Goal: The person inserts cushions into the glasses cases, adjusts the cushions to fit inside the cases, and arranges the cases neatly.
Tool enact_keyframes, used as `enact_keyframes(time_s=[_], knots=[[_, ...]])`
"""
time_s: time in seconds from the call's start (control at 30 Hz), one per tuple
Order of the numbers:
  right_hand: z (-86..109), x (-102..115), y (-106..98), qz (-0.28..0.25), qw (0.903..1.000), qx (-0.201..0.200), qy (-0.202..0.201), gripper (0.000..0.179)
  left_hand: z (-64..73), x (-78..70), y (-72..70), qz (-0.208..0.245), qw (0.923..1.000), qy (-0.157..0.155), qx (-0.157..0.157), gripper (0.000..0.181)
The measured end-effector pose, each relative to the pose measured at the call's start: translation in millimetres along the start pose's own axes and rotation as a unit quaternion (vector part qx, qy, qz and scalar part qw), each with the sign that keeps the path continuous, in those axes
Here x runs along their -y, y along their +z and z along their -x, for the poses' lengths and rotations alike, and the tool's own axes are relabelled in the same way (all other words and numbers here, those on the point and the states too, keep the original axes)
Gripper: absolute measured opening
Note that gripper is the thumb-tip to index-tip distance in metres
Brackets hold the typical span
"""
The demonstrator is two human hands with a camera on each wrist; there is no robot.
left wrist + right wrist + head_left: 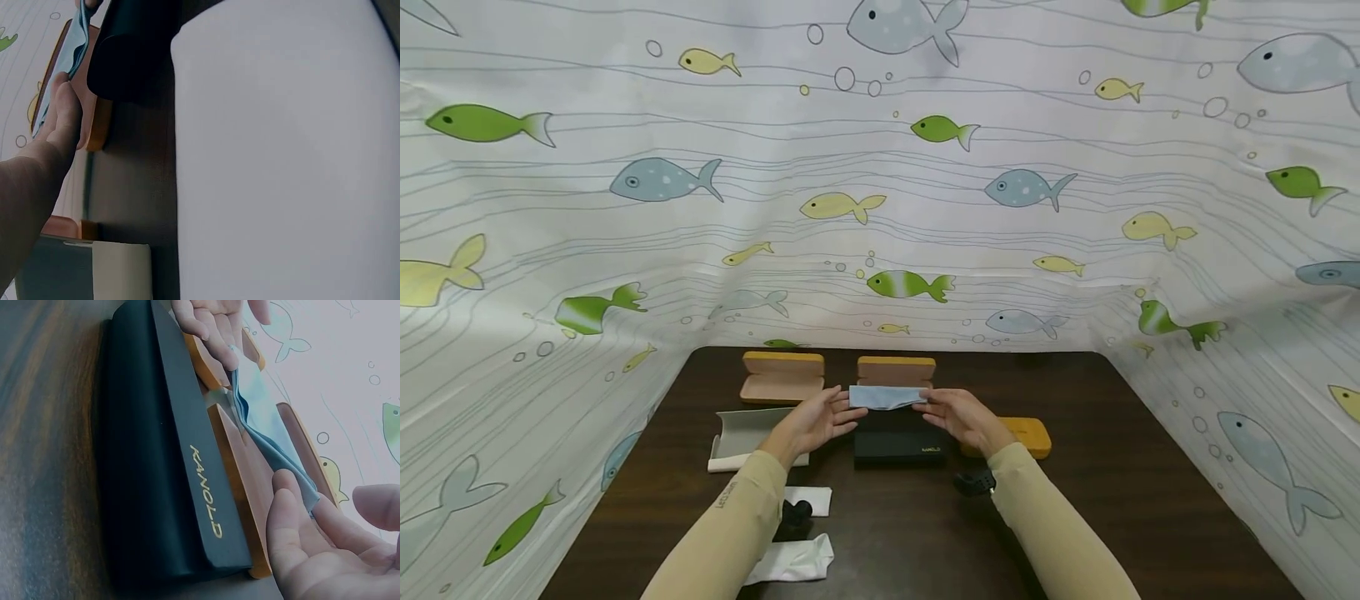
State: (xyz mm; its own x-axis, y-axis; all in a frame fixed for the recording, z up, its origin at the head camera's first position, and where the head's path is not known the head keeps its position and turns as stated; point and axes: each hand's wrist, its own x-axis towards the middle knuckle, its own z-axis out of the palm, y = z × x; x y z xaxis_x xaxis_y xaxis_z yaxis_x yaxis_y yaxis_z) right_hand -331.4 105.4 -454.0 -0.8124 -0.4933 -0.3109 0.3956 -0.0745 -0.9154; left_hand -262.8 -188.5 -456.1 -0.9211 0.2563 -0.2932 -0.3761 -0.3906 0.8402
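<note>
A light blue folded cloth (886,397) is stretched level between the two hands, above a dark glasses case. My left hand (820,422) pinches its left end, and my right hand (961,417) pinches the right end with the fingertips. In the right wrist view the cloth (265,431) shows stacked folds along its lower edge, running between the fingers of both hands. Directly below stands the dark glasses case (898,450), closed, with gold lettering that reads KANOLD. Seen from the left wrist, the left fingers (65,109) lie along the cloth's near end.
Two orange cases (783,360) (897,363) stand open at the table's back. An open grey-and-white case (748,433) lies on the left, a closed yellow case (1030,437) behind the right hand. White cloth (793,560) lies near the left forearm. Fish-printed sheeting (850,242) surrounds the table.
</note>
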Motion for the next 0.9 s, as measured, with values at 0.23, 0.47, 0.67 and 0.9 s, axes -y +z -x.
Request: enact_keyframes(time_s=[0.23,0.47,0.67,0.9], knots=[[-8.8,10,3,-0.014,0.9999,-0.001,-0.003,0.043,-5.1,-9.4,-0.9,0.008,0.9999,0.001,0.010,0.065],[-15.2,11,1,-0.030,0.9995,-0.004,-0.002,0.044,-10.8,-10.7,-2.1,0.017,0.9998,0.002,0.004,0.065],[-18.5,5,2,-0.045,0.9988,-0.021,0.003,0.043,-15.1,-6.6,-1.7,0.025,0.9996,0.003,-0.008,0.065],[-21.5,0,3,-0.051,0.9983,-0.024,0.012,0.043,-19.7,-2.7,-2.0,0.033,0.9994,-0.001,-0.014,0.067]])
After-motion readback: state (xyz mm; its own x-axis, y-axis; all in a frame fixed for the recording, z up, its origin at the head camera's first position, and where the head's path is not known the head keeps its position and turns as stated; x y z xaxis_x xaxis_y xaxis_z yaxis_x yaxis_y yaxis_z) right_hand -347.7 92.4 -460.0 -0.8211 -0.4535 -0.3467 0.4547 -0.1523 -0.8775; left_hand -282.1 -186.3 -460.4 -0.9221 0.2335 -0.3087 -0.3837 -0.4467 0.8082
